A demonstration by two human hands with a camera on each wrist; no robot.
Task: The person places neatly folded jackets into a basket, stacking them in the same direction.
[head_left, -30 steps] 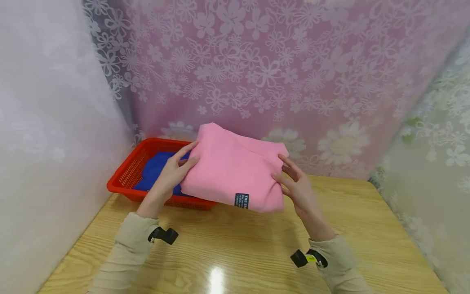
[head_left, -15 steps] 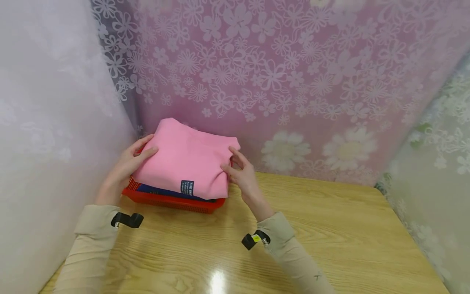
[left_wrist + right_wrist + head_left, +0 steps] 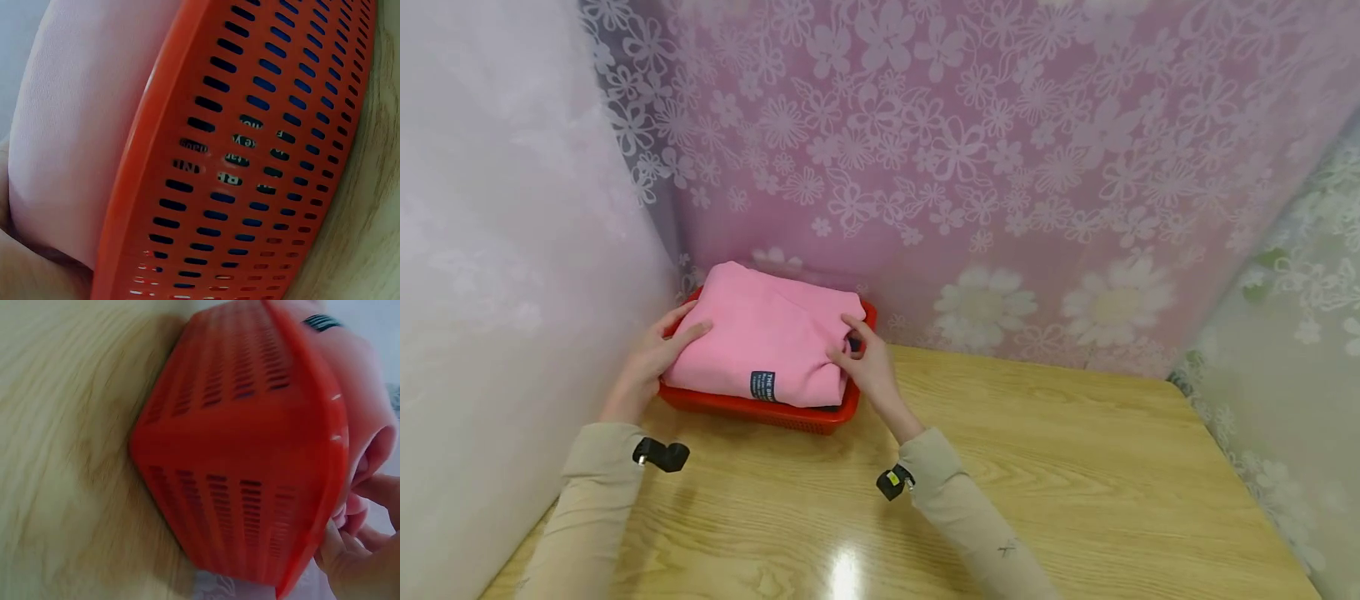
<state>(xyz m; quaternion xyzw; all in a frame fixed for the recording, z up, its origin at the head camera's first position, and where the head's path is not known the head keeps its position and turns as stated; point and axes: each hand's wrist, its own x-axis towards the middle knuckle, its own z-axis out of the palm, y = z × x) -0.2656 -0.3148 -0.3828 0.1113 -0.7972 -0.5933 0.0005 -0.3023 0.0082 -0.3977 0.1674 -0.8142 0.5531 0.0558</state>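
A folded pink sweatshirt (image 3: 760, 329) with a dark printed label (image 3: 763, 385) on its near edge lies over the opening of a red plastic basket (image 3: 808, 419). My left hand (image 3: 653, 358) grips the sweatshirt's left side, thumb on top and fingers partly hidden beneath. At the opposite side my right hand (image 3: 867, 367) pinches the folded edge. In the right wrist view, the right fingers (image 3: 369, 494) are at the fold, close beside the basket's rim. Through the basket's slots in the left wrist view, blue cloth (image 3: 264, 84) with white lettering shows under the pink sweatshirt (image 3: 81, 125).
The basket stands on a wooden table (image 3: 1037, 467), in the back left corner. A pale curtain (image 3: 512, 250) hangs close by on the left, and a pink floral curtain (image 3: 925, 167) hangs behind.
Both hands have carried the pink sweatshirt leftward and lowered it onto the basket. The blue cloth, visible from above a second ago, is now almost wholly covered.
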